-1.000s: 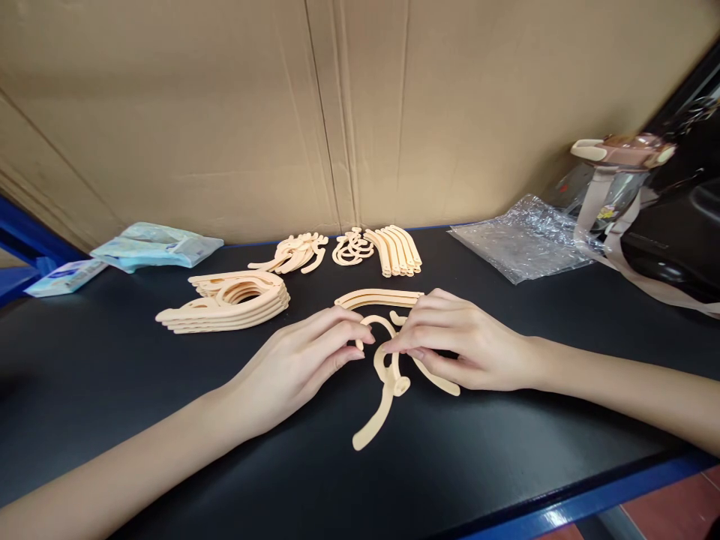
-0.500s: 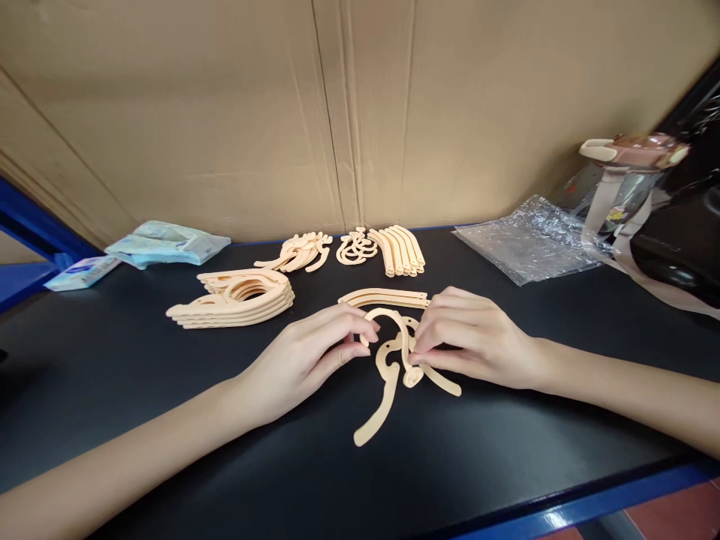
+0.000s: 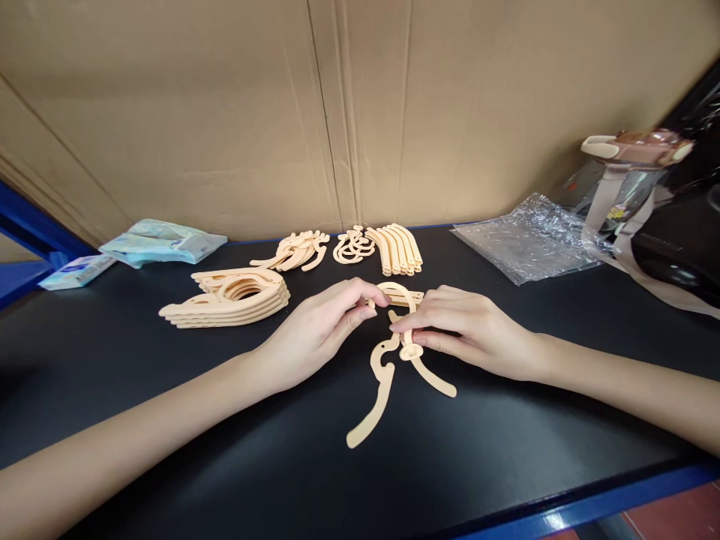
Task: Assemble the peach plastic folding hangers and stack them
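Observation:
A beige plastic hanger hook (image 3: 411, 352), with a round disc at its lower end, is held between my hands. My left hand (image 3: 329, 326) pinches the hook's curved tip between thumb and fingers. My right hand (image 3: 475, 330) grips its stem just above the disc. Beneath the hook, two curved hanger arms lie on the table: the left arm (image 3: 371, 405) has a notched round end, and the right arm (image 3: 437, 380) is partly hidden by my right hand and the disc. Just behind the hook lie flat curved bars (image 3: 402, 298), mostly covered by my hands.
Stacked hanger pieces (image 3: 230, 304) stand at left. Farther back lie piles of arms (image 3: 295, 251), hooks (image 3: 353, 246) and curved bars (image 3: 395, 250). A tissue pack (image 3: 163, 244) sits back left; a clear plastic bag (image 3: 529, 240) and a strapped bottle (image 3: 635, 172) are at right. Cardboard (image 3: 225, 112) rises behind.
Both hands have lifted the hook slightly up and away from me, so its disc now sits higher over the hanger arms. My right fingers have shifted around the stem.

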### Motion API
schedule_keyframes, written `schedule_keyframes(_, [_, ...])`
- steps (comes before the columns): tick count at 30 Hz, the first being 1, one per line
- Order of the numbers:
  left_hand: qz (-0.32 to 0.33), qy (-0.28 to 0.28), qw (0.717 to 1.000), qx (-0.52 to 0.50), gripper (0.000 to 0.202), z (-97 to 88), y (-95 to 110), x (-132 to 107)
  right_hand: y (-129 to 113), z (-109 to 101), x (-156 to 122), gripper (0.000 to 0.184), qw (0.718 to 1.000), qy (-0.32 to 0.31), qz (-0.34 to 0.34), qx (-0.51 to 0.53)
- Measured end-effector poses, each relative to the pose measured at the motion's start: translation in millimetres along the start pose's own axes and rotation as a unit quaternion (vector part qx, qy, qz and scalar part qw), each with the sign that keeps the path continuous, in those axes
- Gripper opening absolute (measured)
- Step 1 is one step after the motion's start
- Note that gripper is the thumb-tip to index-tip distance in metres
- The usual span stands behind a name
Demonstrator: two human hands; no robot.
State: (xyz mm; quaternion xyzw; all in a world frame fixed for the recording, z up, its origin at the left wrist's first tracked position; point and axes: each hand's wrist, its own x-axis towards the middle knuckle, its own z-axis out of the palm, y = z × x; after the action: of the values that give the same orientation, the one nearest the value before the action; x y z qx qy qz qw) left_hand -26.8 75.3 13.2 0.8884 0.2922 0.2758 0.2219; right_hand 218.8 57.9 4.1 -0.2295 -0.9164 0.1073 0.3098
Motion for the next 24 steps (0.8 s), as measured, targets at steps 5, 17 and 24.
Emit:
schedule_keyframes(5, [0.036,0.003,0.997,0.063,0.019,0.3,-6,2,2,-1,1,0.016,0.991,-0.031,0.077,0.107])
schedule_keyframes(17, [0.05,0.002,0.992,0.112,0.025,0.4,-5,5,0,1,2,0.019,0.988,-0.021,0.076,0.133])
schedule_keyframes(24, [-0.038,0.038,0.944,0.324,0.035,-7.2,-13,-15,9,0,3,0.016,0.978,0.053,0.153,0.132])
